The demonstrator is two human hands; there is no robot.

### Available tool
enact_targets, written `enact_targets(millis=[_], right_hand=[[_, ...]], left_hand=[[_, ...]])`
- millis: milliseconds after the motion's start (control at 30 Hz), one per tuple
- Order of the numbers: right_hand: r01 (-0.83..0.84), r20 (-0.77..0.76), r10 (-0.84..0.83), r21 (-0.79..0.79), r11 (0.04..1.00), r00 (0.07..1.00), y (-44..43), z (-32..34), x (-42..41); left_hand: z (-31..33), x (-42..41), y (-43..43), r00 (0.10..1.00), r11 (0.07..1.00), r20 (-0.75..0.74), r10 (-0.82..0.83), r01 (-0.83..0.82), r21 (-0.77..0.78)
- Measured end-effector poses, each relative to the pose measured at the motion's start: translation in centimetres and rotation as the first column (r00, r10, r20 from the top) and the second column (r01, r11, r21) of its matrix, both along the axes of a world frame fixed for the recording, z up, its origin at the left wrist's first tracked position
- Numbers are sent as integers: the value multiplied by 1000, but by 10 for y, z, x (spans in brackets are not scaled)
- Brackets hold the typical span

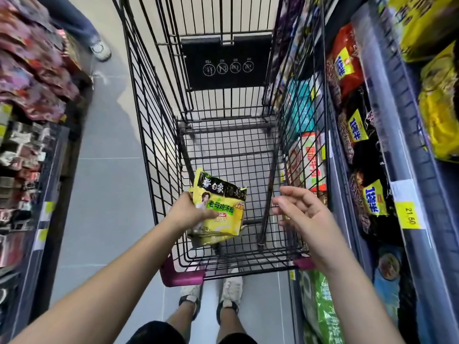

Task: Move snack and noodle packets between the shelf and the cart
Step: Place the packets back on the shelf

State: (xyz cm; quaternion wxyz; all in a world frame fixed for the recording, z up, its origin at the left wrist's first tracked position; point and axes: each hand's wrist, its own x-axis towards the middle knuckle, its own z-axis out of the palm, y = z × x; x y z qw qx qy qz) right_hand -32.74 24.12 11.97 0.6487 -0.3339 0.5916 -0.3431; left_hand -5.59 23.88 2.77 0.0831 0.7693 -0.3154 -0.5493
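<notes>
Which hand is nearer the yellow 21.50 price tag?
Right. The right hand hangs open left of the price tag; the left hand grips the noodle packet farther left.

Lighting is bright and even. Wide-angle distortion bows the cart wires outward. Motion blur smears the packets at 9 to 11 o'clock; the centre is sharp. Glare streaks the shelf rail at 3 o'clock.

cart centre frame, between two shelves | left shelf along left edge | right shelf along right edge, just beside cart wall, stocked packets on it | noodle packet in left hand, lower centre, over cart's near end | right hand right of packet, apart | feet bottom centre, behind cart
</notes>
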Motion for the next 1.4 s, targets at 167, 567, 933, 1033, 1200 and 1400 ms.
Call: enact_targets(millis=[167, 567, 933, 1033, 1200, 1400], right_hand=[[-64, -75, 71, 93, 994, 995, -20, -35, 8], [-404, -321, 564, 446, 799, 761, -35, -153, 89], [-224, -346, 380, 414, 882, 858, -21, -150, 94], [-200, -300, 315, 357, 913, 901, -18, -143, 87], [-241, -243, 310, 274, 931, 919, -22, -102, 69], [-77, -211, 76, 5, 997, 974, -23, 12, 21]], left_hand=[[39, 17, 1, 984, 967, -150, 97, -129, -221], [129, 80, 18, 895, 874, -428, 126, -304, -378], [159, 112, 32, 885, 837, -420, 202, -379, -395], [164, 116, 28, 861, 823, -455, 229, -421, -382], [175, 113, 22, 838, 816, -494, 233, -445, -370], [210, 102, 1, 848, 811, -501, 173, -411, -416]])
